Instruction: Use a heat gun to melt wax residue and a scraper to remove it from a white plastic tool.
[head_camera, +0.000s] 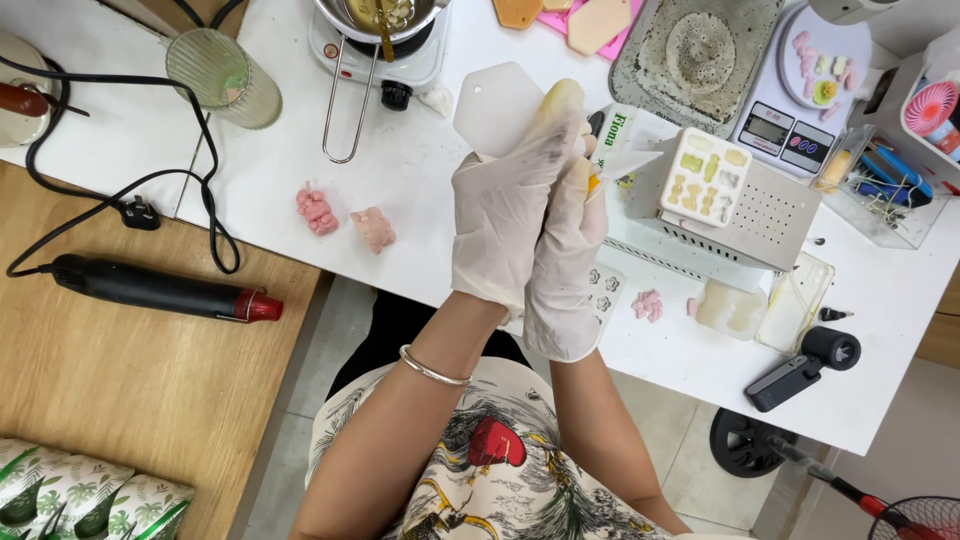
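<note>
Both my hands wear white gloves and meet above the white table (420, 170). My left hand (505, 205) grips a white hexagonal silicone mould (495, 105) with a pale yellow rounded piece (557, 100) against it. My right hand (570, 270) is pressed beside the left and closes on a white plastic bag (630, 140) with green print. A silver bangle (432, 368) circles my left wrist. What lies between the palms is hidden.
Two pink bear-shaped pieces (345, 220) lie left of my hands. A black heat gun (160, 290) rests on the wooden surface. A small stove with a pot (380, 40), a ribbed glass (222, 78), a scale (800, 90), a white mould tray (705, 175) and a clear container (795, 300) surround them.
</note>
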